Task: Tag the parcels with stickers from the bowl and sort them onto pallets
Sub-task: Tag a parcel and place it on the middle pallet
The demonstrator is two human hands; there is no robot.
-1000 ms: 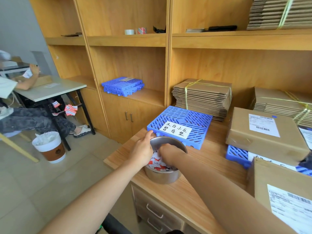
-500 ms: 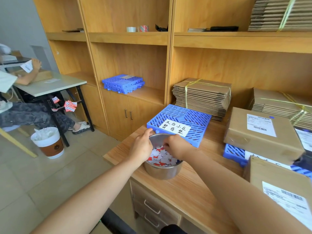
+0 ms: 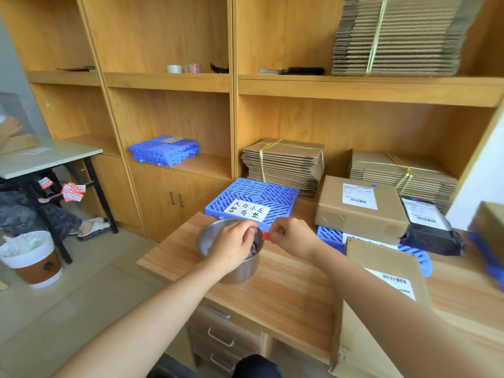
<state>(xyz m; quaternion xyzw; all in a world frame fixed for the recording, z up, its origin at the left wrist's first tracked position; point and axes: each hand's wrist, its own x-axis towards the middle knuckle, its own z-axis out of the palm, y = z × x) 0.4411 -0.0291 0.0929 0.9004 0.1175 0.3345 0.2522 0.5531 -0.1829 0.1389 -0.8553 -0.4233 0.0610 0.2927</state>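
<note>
- Sticker [image 3: 266, 236], red: pinched in the right hand's [image 3: 293, 238] grip between thumb and forefinger. Only a small tab shows left of the fingertips, just off the right rim of the bowl [image 3: 242, 272].
- Left hand [image 3: 231, 248]: fingers curled over the bowl's mouth, tips near the sticker. Cannot tell whether this grip holds anything.
- Bowl: steel, near the left edge of the worktop [image 3: 286, 293], just in front of the labelled blue pallet [image 3: 256, 193].
- Parcels: brown box [image 3: 360, 208] on a second pallet [image 3: 330, 236] to the right; another box [image 3: 381, 268] by the front edge.
</note>
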